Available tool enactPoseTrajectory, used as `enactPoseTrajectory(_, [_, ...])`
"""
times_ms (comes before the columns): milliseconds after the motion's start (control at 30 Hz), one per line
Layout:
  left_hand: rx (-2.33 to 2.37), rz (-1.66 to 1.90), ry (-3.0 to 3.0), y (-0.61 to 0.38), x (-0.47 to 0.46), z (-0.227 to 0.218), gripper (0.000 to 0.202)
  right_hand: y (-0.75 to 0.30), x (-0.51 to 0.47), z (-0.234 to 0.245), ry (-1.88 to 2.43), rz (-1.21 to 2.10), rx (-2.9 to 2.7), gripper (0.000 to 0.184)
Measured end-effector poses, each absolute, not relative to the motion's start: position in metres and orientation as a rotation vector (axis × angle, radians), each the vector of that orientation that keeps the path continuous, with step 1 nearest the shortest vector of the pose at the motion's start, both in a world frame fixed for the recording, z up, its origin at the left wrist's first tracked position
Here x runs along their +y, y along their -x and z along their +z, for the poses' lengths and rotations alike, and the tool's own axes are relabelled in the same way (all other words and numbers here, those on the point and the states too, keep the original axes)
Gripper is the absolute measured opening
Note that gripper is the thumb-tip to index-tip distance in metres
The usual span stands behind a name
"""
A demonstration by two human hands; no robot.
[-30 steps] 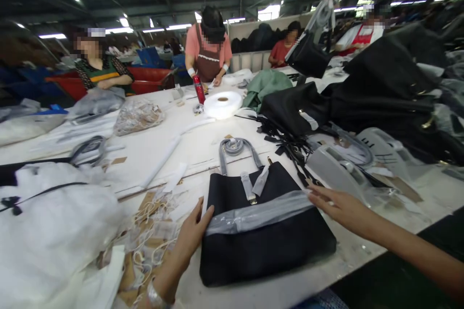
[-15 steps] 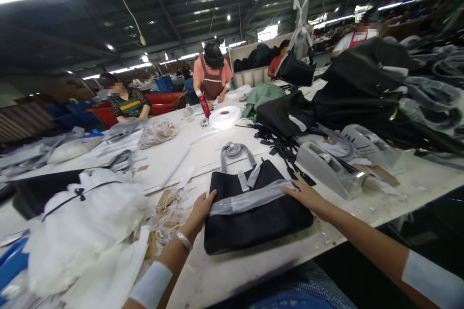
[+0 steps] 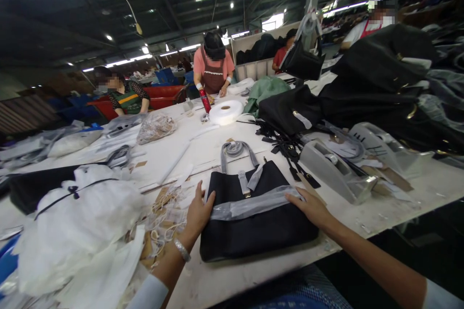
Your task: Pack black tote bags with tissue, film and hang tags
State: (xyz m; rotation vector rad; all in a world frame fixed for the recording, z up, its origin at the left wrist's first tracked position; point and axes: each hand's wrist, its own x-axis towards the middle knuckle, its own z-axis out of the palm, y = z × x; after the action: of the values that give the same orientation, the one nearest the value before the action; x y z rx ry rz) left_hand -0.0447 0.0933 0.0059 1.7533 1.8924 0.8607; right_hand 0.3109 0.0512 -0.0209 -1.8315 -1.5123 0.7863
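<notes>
A black handbag [image 3: 259, 236] lies on the white table in front of me. A band of clear plastic film crosses its front, and its looped handle [image 3: 250, 152], wrapped in grey film, points away from me. My left hand [image 3: 198, 210] is at the bag's left edge, its thumb against the side and its forefinger raised apart. At the right edge, my right hand [image 3: 310, 207] has its thumb on the film-covered front and its other fingers around the side, partly hidden. A coil of grey wrapped strap [image 3: 234, 148] sits inside the handle loop.
White bundled material [image 3: 90, 212] and stringed tags [image 3: 163, 217] lie to my left. To the right stand clear tape dispensers [image 3: 335, 171], black straps [image 3: 286, 149] and piled black bags [image 3: 380, 72]. Beyond are a white roll [image 3: 226, 112] and co-workers [image 3: 213, 65].
My left forefinger has lifted away from the bag's edge. The right hand stays at its side. The view has shifted a little, and the bag shows slightly larger.
</notes>
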Motion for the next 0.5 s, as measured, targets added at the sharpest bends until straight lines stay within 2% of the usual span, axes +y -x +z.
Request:
enactPoseTrajectory(100, [1.784, 0.88, -2.199, 0.019, 0.107, 0.025, 0.057, -0.307, 0.047, -0.027, 1.8, 0.749, -1.551, 0.05])
enactPoseTrajectory(167, [1.578, 0.681, -2.308, -0.01, 0.12, 0.035, 0.047, -0.305, 0.045, -0.029, 1.801, 0.715, -1.554, 0.048])
enactPoseTrajectory(267, [1.406, 0.425, -2.295, -0.058, 0.139, 0.034, 0.048, -0.306, 0.043, -0.029, 1.813, 0.696, -1.545, 0.048])
enactPoseTrajectory(500, [1.262, 0.338, -1.871, -0.106, 0.159, 0.011, 0.046, -0.308, 0.042, -0.03, 1.784, 0.683, -1.571, 0.049])
